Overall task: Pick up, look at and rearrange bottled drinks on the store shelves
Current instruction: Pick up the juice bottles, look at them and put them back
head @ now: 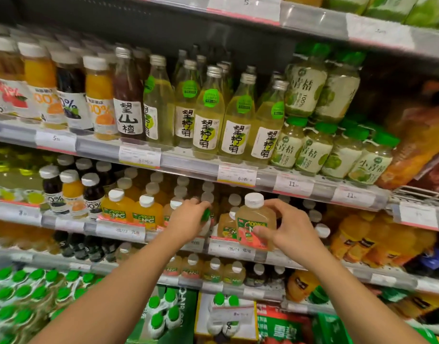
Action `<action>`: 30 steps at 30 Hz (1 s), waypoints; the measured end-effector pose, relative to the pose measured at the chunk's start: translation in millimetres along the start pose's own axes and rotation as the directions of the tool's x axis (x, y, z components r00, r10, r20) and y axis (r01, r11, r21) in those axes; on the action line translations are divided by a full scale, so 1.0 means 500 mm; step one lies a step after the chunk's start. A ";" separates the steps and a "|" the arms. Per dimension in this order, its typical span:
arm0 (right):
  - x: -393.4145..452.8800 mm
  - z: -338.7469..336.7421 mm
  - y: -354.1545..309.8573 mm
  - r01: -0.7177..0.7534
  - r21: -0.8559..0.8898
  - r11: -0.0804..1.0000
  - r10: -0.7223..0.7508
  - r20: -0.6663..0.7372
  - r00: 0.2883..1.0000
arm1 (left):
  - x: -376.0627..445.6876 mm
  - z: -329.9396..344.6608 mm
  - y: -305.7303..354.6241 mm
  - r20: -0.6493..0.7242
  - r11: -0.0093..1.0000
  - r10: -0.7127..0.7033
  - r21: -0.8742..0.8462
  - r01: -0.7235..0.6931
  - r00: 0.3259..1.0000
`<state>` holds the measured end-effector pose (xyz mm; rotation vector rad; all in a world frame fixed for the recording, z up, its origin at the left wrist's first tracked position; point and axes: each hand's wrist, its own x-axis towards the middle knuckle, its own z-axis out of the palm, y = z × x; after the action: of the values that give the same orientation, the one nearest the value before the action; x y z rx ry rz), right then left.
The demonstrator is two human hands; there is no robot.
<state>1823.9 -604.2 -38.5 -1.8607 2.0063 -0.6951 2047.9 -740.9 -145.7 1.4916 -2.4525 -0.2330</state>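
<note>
Store shelves (188,167) fill the frame. At lower centre our right hand (294,228) pinches a peach-label juice bottle (254,223), lifted off its row; our left hand (188,219) grips a shelved green-label bottle (205,216). Rearranging reads as underway, placement pending.

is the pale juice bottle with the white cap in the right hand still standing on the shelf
No, the right hand holds the pale juice bottle with the white cap out in front of the shelf edge, its base hanging clear of it.
</note>
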 end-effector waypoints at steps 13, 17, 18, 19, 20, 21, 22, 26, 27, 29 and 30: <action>0.120 0.135 -0.030 -0.033 0.008 0.999 0.033 0.008 0.999 | -0.125 -0.147 -0.080 -0.269 0.886 -0.185 -0.463 0.041 0.945; 0.158 0.180 -0.055 0.030 -0.104 0.994 -0.024 0.063 0.998 | -0.182 -0.174 -0.122 -0.297 0.861 -0.210 -0.507 0.032 0.931; 0.164 0.191 -0.062 0.049 -0.122 0.991 -0.039 0.079 0.996 | -0.196 -0.177 -0.130 -0.299 0.852 -0.223 -0.522 0.036 0.928; 0.170 0.202 -0.067 0.062 -0.137 0.989 -0.049 0.094 0.994 | -0.209 -0.179 -0.136 -0.301 0.843 -0.237 -0.536 0.041 0.924; 0.176 0.214 -0.070 0.072 -0.151 0.986 -0.057 0.104 0.993 | -0.222 -0.181 -0.142 -0.305 0.838 -0.248 -0.544 0.046 0.919; 0.179 0.225 -0.073 0.076 -0.168 0.983 -0.057 0.113 0.992 | -0.233 -0.182 -0.147 -0.311 0.837 -0.255 -0.545 0.047 0.916; 0.184 0.237 -0.075 0.083 -0.188 0.979 -0.062 0.119 0.991 | -0.244 -0.183 -0.152 -0.316 0.837 -0.257 -0.546 0.047 0.913; 0.199 0.271 -0.072 0.096 -0.243 0.965 -0.066 0.126 0.990 | -0.277 -0.181 -0.171 -0.303 0.820 -0.258 -0.571 0.042 0.917; 0.201 0.274 -0.072 0.083 -0.245 0.966 -0.053 0.125 0.991 | -0.282 -0.179 -0.175 -0.296 0.820 -0.258 -0.570 0.047 0.920; 0.203 0.277 -0.070 0.068 -0.239 0.969 -0.040 0.119 0.992 | -0.290 -0.176 -0.181 -0.280 0.819 -0.259 -0.571 0.056 0.924; 0.205 0.278 -0.067 0.065 -0.236 0.970 -0.038 0.117 0.992 | -0.291 -0.174 -0.182 -0.275 0.818 -0.257 -0.572 0.057 0.926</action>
<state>1916.4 -725.6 -126.0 -2.0426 2.0512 -0.3641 2215.2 -653.8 -107.4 1.3307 -1.7699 -0.6093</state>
